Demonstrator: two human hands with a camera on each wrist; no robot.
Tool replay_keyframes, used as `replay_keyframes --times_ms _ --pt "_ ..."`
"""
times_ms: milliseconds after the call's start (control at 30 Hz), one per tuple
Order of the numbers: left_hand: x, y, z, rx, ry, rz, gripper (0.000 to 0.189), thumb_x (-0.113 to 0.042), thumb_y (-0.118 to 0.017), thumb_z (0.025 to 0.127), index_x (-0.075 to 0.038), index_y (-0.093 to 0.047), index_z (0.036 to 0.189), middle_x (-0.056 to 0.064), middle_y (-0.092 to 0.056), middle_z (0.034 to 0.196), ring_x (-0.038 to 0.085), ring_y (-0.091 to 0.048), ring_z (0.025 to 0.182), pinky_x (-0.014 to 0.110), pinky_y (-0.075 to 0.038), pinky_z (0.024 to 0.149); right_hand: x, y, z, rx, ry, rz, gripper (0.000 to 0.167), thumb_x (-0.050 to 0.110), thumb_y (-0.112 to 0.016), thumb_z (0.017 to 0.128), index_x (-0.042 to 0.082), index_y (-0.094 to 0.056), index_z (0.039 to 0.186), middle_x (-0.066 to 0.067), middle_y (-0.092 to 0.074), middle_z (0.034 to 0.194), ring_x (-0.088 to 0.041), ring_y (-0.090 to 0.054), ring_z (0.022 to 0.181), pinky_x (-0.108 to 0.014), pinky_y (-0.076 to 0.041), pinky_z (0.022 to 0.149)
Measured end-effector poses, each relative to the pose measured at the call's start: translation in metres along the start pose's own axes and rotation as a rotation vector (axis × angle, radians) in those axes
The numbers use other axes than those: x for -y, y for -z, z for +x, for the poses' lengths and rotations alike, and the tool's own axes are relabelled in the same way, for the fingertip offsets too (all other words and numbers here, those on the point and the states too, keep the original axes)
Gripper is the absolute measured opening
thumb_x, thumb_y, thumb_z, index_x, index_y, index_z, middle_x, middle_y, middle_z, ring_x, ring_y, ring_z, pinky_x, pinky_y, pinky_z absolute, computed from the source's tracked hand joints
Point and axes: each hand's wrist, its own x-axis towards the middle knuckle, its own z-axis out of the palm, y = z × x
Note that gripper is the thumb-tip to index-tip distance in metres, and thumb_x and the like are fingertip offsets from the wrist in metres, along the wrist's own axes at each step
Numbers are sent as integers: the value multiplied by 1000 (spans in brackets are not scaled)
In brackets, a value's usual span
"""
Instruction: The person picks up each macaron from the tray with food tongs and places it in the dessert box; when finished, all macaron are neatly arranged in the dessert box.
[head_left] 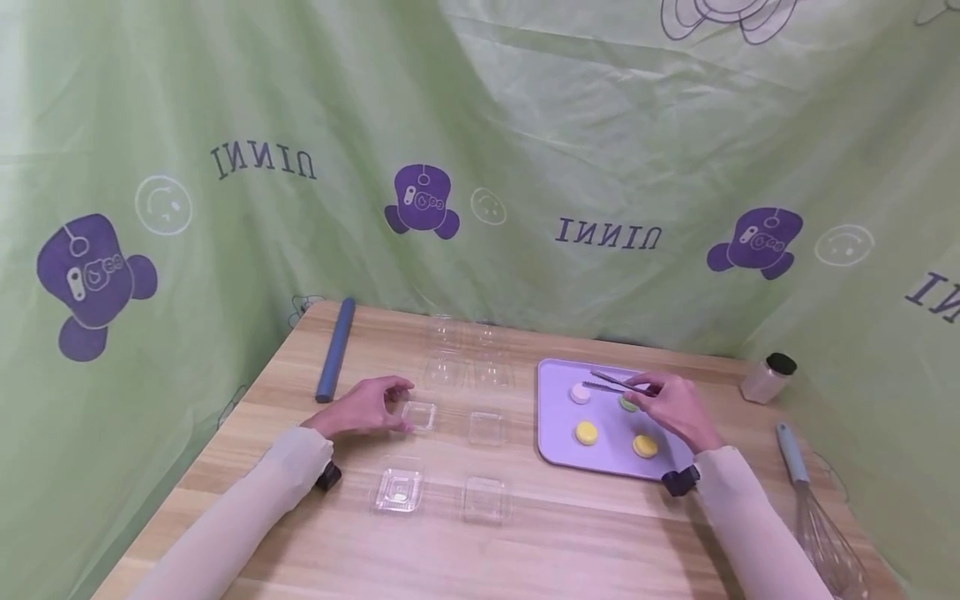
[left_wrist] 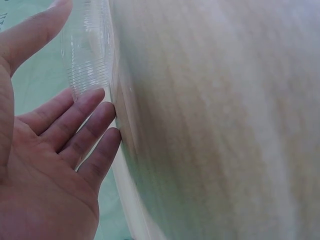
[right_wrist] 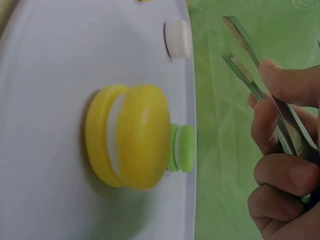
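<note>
My left hand point(head_left: 367, 406) reaches around the left side of a small clear plastic box point(head_left: 420, 415), thumb and fingers spread. In the left wrist view, fingertips touch the ribbed edge of the clear box point(left_wrist: 87, 55). My right hand point(head_left: 675, 407) holds metal tongs point(head_left: 611, 382) above the purple tray point(head_left: 551, 442), their serrated tips apart with nothing between them. On the tray lie a pale pink macaron point(head_left: 580, 393), a green macaron point(head_left: 628, 403) partly hidden by the right hand, a yellow macaron point(head_left: 587, 432) and another yellow macaron point(head_left: 645, 447).
Other clear boxes stand mid-table, including an open box point(head_left: 399, 489) and a box point(head_left: 486, 500); clear domed lids point(head_left: 444, 371) sit behind. A blue rod point(head_left: 336, 350) lies left. On the right are a jar with a black lid point(head_left: 768, 379) and a whisk point(head_left: 813, 517). Green cloth hangs around.
</note>
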Motion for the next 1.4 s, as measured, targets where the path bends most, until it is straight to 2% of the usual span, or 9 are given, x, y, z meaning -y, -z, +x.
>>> replay_keyframes --times_ms 200,300,500,633,833,1167,1400 --pt "0 0 0 -10 2 1 81 -41 -90 71 -6 -57 137 7 -68 123 25 -62 113 48 -53 104 0 -9 2 -49 80 -41 24 33 -81 83 19 -80 102 -4 -76 87 -14 -54 70 -25 -38 66" --pt "0 0 0 -7 10 2 82 -41 -90 71 -6 -57 137 7 -68 123 24 -61 112 47 -53 103 -1 -12 3 -53 89 -61 24 34 -81 83 19 -80 101 -2 -77 85 -13 -56 70 -25 -40 66" --pt "-1 -1 1 -3 17 -10 81 -40 -90 71 -6 -58 137 6 -68 122 23 -61 111 46 -53 102 -2 -22 5 36 49 -24 27 32 -79 86 15 -79 106 -3 -75 83 -12 -59 71 -25 -46 65" --pt "1 -1 1 -7 6 5 81 -40 -90 71 -5 -58 136 6 -68 121 23 -61 111 47 -54 103 -1 -28 7 64 50 -15 29 30 -78 86 11 -78 108 -3 -73 81 -14 -57 71 -27 -46 65" --pt "1 -1 1 -3 4 -1 80 -39 -90 71 -5 -58 136 6 -68 120 22 -61 110 46 -54 102 1 -30 8 74 25 -11 30 29 -77 87 8 -78 109 -3 -70 77 -15 -54 67 -25 -41 60" --pt "0 0 1 -6 10 -3 80 -40 -90 71 -6 -58 136 6 -68 122 24 -61 112 48 -53 104 11 -30 8 43 -33 -19 29 27 -77 86 6 -80 106 0 -70 67 -15 -45 56 -27 -32 56" --pt "-1 -1 1 1 16 -8 79 -38 -90 72 -6 -58 137 6 -68 122 23 -61 111 47 -54 103 14 -31 5 55 -60 -8 28 26 -76 87 7 -80 107 -6 -76 81 -16 -46 57 -27 -34 55"
